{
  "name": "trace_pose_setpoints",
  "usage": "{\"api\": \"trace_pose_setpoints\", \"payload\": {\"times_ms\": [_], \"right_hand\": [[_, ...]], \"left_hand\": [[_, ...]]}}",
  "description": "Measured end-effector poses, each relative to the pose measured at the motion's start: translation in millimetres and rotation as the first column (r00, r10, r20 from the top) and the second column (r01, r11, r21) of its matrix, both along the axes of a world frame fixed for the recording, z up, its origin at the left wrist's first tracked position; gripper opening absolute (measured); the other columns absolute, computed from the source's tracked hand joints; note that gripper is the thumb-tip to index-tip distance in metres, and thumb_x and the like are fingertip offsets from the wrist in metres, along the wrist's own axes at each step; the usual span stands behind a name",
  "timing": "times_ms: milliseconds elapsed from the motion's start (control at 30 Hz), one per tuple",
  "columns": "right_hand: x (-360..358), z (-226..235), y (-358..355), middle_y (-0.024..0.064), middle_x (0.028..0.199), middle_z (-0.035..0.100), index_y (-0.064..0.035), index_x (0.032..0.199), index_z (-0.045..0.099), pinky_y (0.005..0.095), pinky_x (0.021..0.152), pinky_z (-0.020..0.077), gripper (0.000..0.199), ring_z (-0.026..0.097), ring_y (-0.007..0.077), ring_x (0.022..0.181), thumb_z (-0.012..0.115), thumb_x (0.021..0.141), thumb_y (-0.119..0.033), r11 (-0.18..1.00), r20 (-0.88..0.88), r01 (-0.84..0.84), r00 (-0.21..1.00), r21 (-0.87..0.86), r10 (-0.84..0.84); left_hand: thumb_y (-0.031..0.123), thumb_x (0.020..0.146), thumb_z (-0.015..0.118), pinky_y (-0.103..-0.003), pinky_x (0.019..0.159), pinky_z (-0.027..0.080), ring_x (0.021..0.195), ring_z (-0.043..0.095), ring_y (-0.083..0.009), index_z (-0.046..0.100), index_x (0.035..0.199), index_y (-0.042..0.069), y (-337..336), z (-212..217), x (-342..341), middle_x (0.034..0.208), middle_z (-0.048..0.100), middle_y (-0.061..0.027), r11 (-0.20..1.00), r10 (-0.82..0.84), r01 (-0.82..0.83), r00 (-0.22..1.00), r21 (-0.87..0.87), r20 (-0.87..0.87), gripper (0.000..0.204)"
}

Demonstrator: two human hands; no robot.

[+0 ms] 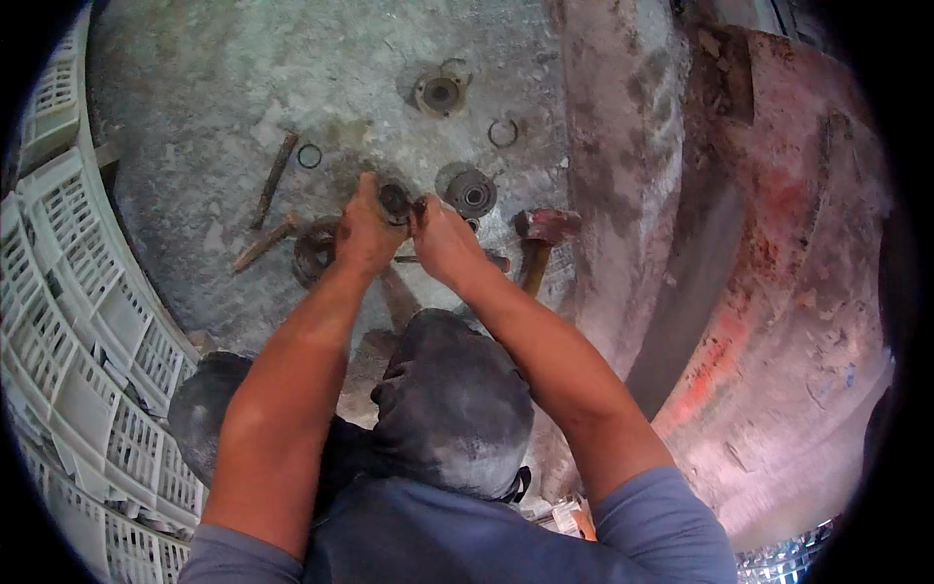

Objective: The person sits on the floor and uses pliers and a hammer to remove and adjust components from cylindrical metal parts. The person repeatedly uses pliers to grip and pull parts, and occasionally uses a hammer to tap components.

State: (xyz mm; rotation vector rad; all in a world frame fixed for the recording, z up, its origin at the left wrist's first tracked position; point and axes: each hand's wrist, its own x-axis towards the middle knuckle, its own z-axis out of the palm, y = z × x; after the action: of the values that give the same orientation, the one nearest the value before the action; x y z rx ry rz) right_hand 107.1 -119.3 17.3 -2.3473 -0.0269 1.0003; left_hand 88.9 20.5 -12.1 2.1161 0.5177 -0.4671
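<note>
My left hand (364, 234) is closed around a dark, round metal part with a ringed opening (394, 200). Close against it, my right hand (445, 241) is pinched, and what its fingertips hold is too small and dark to make out. Just beyond the right hand a round bearing (475, 194) lies flat on the floor. A rusty ring-shaped part (311, 255) rests beside my left wrist, partly hidden by it. Under my right wrist a thin tool's handle end (500, 263) sticks out. To its right lies a hammer (549, 225) with a worn reddish head and wooden handle.
Farther off sit a flanged metal hub (440, 93) and a thin ring (503, 133). Left of my hands are another ring (309, 156), a dark rod (275, 180) and a short brown stick (265, 243). Pale slatted crates (83, 253) line the left; a bulky, stained pinkish surface (778, 321) fills the right.
</note>
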Motion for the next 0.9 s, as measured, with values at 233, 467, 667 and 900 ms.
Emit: {"api": "trace_pose_setpoints", "payload": {"times_ms": [233,467,667,900], "right_hand": [[-2.5,3.9,-2.3,0.0339,0.091,0.064,0.0078,0.109,0.048,0.0589,0.079,0.0468,0.031,0.061,0.0525,0.090,0.043,0.099,-0.021,0.999,0.000,0.000,1.000,0.035,0.000],[-7.4,-3.7,-5.4,0.0340,0.088,0.064,0.0075,0.107,0.048,0.0590,0.076,0.0469,0.028,0.062,0.0526,0.085,0.044,0.099,-0.019,0.999,0.017,-0.024,1.000,0.041,0.023],[-8.3,-3.0,-4.4,0.0331,0.087,0.064,0.0066,0.106,0.048,0.0597,0.073,0.0464,0.027,0.062,0.0523,0.083,0.046,0.099,-0.019,0.996,0.033,0.016,0.999,0.085,-0.019],[-6.4,2.4,-2.8,0.0321,0.087,0.065,0.0054,0.108,0.048,0.0581,0.072,0.0487,0.029,0.063,0.0508,0.082,0.045,0.101,-0.022,0.999,0.018,0.002,1.000,0.040,-0.002]], "left_hand": [[0.030,0.071,0.085,-0.047,0.082,0.053,0.101,0.063,-0.0444,0.049,0.119,0.003,-0.5,-4.4,-4.3,0.104,0.066,-0.0239,0.999,-0.041,0.041,0.999,0.015,0.009,0.065],[0.030,0.068,0.087,-0.048,0.085,0.052,0.103,0.062,-0.0445,0.048,0.124,0.003,2.3,-11.4,-6.1,0.109,0.064,-0.0249,0.999,-0.032,0.033,0.999,-0.036,0.014,0.073],[0.027,0.068,0.086,-0.047,0.088,0.052,0.106,0.061,-0.0442,0.046,0.128,0.002,3.1,-20.6,-10.5,0.112,0.064,-0.0251,0.997,-0.046,0.045,0.999,-0.063,-0.023,0.077],[0.025,0.069,0.085,-0.047,0.085,0.052,0.104,0.062,-0.0444,0.048,0.124,0.000,2.8,-9.8,-6.3,0.109,0.064,-0.0251,0.997,-0.022,0.020,0.999,-0.071,-0.026,0.070]]}}
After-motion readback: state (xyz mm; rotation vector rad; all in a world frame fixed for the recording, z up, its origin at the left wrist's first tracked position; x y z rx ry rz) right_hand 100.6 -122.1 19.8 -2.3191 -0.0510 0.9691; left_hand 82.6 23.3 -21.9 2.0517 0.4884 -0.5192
